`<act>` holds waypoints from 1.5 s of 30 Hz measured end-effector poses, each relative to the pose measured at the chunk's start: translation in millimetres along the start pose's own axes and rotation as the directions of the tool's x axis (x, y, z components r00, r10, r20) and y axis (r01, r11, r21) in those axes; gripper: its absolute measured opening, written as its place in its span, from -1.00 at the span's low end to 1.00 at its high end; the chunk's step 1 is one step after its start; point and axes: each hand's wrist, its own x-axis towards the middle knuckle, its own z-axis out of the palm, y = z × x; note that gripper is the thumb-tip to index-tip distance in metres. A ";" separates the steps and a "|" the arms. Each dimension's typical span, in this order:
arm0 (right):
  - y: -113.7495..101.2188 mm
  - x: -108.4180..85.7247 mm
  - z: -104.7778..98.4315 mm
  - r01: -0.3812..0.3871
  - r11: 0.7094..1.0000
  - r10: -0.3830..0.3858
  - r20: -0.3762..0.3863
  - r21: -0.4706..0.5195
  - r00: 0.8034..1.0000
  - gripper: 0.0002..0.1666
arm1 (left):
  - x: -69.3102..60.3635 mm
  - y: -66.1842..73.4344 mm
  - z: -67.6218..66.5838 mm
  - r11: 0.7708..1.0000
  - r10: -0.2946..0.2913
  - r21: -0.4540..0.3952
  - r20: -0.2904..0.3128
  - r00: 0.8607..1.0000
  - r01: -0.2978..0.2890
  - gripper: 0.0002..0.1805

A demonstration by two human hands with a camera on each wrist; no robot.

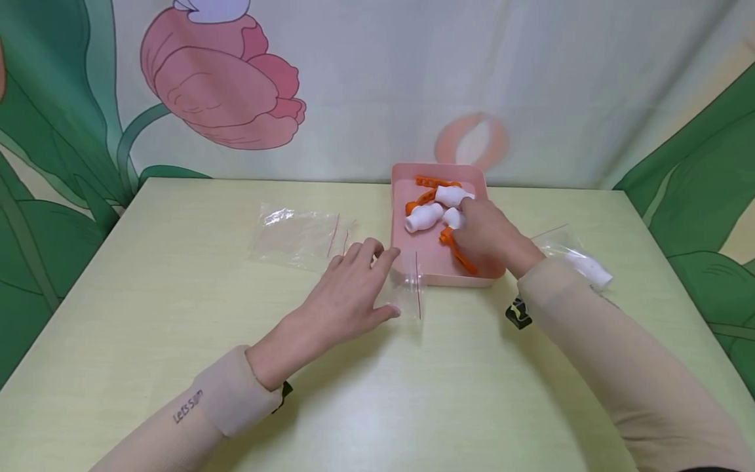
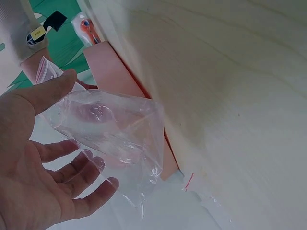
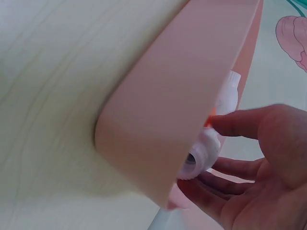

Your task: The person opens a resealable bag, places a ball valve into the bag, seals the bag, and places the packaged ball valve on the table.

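Note:
A clear zip bag point(image 2: 120, 120) with a red line along its mouth hangs at my left hand point(image 1: 348, 295), held between the thumb and the fingers. Through the plastic I see nothing inside it. My right hand point(image 1: 489, 233) reaches into the pink tray point(image 1: 413, 259). Its thumb and fingers are around a small white plastic bottle point(image 3: 204, 148), and the thumb tip meets something orange point(image 3: 209, 120). Other white bottles point(image 1: 425, 217) and orange perforated pieces point(image 1: 457, 251) lie in the tray; the right hand hides part of them.
Flat clear zip bags point(image 1: 295, 239) lie on the table left of the tray. A filled zip bag point(image 1: 575, 255) with a white bottle and something orange lies to the right. A curtain point(image 1: 366, 98) with printed flowers hangs behind the table.

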 end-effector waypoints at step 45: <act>5.6 -16.2 -9.9 0.163 0.973 -0.098 -0.347 0.162 0.933 -0.79 | -0.2 -1.3 4.8 1.000 0.009 0.011 -0.007 1.000 -0.009 -0.05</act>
